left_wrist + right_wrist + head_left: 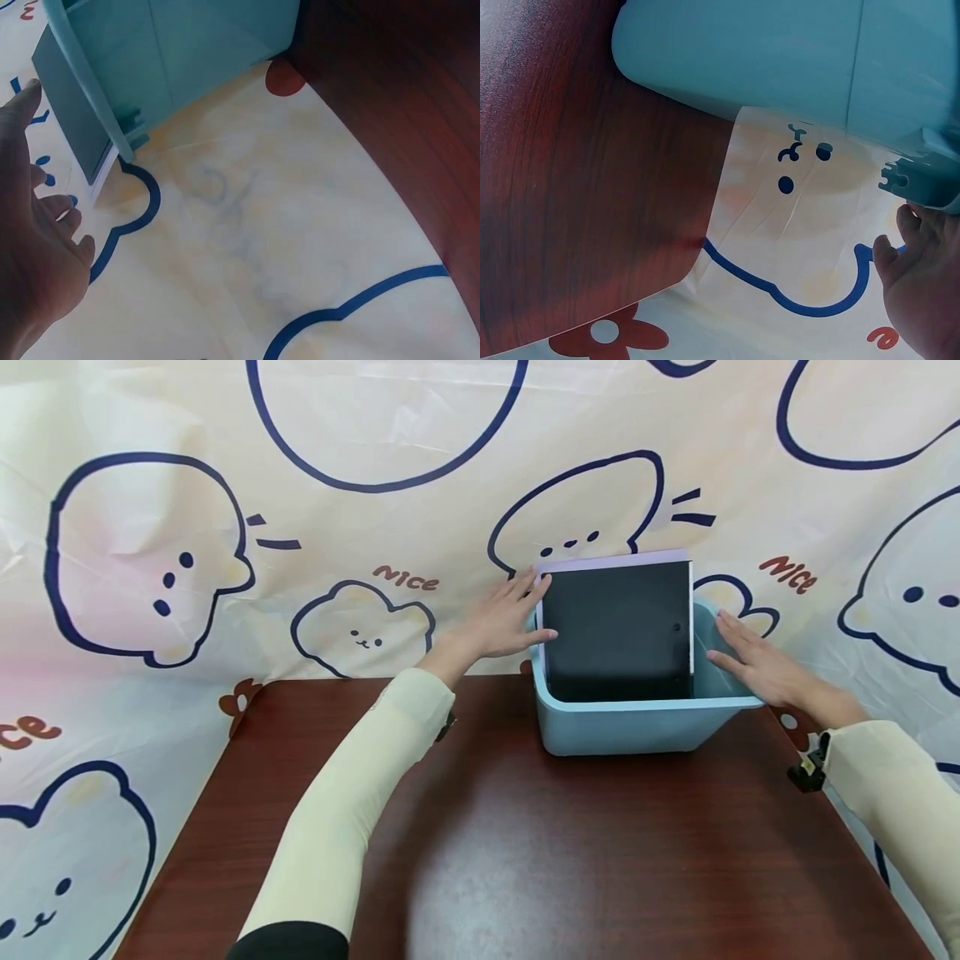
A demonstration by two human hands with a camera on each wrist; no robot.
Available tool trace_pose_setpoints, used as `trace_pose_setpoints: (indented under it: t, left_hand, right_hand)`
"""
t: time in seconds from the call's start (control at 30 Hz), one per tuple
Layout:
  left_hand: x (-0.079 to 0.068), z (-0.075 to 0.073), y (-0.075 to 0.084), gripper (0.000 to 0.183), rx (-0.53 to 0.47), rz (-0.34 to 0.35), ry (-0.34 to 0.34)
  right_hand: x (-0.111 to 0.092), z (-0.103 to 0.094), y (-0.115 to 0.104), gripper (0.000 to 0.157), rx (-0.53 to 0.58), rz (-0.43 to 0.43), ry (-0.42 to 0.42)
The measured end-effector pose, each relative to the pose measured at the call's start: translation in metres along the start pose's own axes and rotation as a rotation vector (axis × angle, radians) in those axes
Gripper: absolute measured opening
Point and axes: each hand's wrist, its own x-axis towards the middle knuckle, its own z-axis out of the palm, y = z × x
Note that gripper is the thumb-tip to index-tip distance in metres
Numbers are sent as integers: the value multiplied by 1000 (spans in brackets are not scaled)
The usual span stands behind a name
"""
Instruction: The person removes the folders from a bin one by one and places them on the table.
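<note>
A light blue plastic bin point(622, 727) stands at the far side of the table. Upright inside it, rising above the rim, is a flat black-faced panel point(615, 631) with a lilac border, like a writing tablet. My left hand point(502, 620) has its fingers spread at the panel's left edge, with fingertips and thumb right at that border. In the left wrist view, the panel's corner point(79, 112) sticks out past the bin's rim. Over the bin's right side lies my right hand point(761, 664), its fingers extended, thumb over the inside. The right wrist view shows its curled lower fingers beneath the rim.
The dark red-brown wooden table point(562, 852) stretches from the bin toward me. A cloth point(360, 535) printed with cartoon bears hangs behind it and continues past both sides. The bin stands close to the table's far edge.
</note>
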Motion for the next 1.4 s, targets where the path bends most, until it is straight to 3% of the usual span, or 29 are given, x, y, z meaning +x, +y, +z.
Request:
trace_pose_setpoints:
  t: [0.33, 0.9, 1.1, 1.4]
  left_hand:
    - [14, 10, 7, 90, 17, -5, 30]
    - [28, 28, 6, 88, -39, -84, 33]
    - [29, 30, 11, 89, -28, -95, 28]
    - [27, 36, 13, 88, -114, -77, 83]
  right_hand:
    - [0, -1, -1, 73, 23, 4, -2]
    - [1, 1, 2, 72, 58, -10, 11]
    - [0, 1, 2, 73, 68, 2, 8]
    - [2, 1, 4, 72, 77, 4, 4]
